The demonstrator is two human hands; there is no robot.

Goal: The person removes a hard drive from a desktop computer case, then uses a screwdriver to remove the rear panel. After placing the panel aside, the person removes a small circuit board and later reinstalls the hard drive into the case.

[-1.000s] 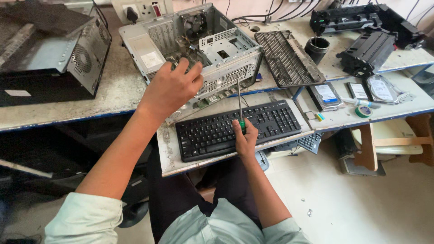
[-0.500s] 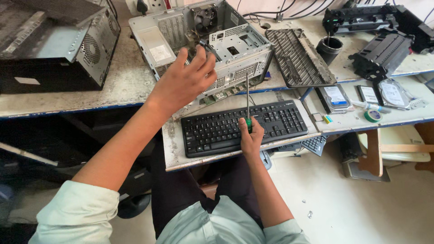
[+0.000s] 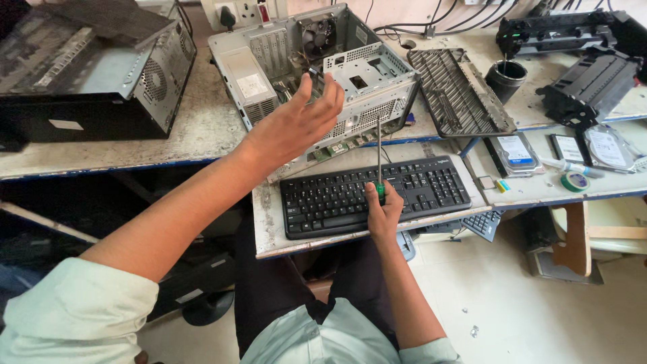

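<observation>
An opened grey computer case [image 3: 377, 87] lies on its side on the workbench, its metal drive cage facing me. My left hand [image 3: 296, 121] hovers in front of the case with fingers spread, holding nothing. My right hand [image 3: 383, 209] grips a screwdriver [image 3: 379, 158] with a green handle, its long shaft pointing up toward the case edge. This hand rests over a black keyboard [image 3: 323, 199] on the lower shelf.
A black computer tower [image 3: 87, 74] lies at the left. A black grille panel [image 3: 458, 91], a dark cup [image 3: 505, 77], printer parts [image 3: 586, 81], hard drives [image 3: 606, 145] and a tape roll [image 3: 574, 180] sit at the right. A power strip [image 3: 246, 12] is behind.
My left hand has lifted off the case and opened in the air. My right hand stays on the screwdriver over the keyboard. The camera view has shifted slightly.
</observation>
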